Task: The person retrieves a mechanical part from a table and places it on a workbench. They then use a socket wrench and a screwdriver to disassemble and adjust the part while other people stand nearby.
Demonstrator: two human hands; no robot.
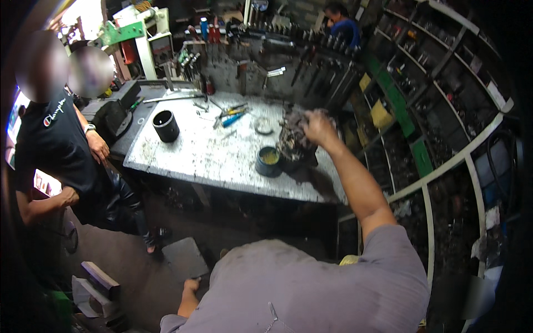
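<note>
My right arm stretches over the metal-topped workbench (194,158). At its far right side, my right hand (320,129) is closed on a dark, crumpled rag (294,121) in a heap of rags. Just left of the heap stands a small blue-green can (267,161) with something yellowish inside. A metal ring (264,126) lies behind the can. My left arm hangs low, with my left hand (191,284) by the corner of a flat grey plate (186,256). Its fingers are too small and dark to make out, so whether it touches the plate is unclear.
A black hollow cylinder (165,126) stands on the bench's left part. Pliers and blue-handled tools (233,116) lie mid-bench. A vise (114,114) sits at the left end, near a standing person (66,150). Shelves (444,111) crowd the right; another person (347,30) is at the back.
</note>
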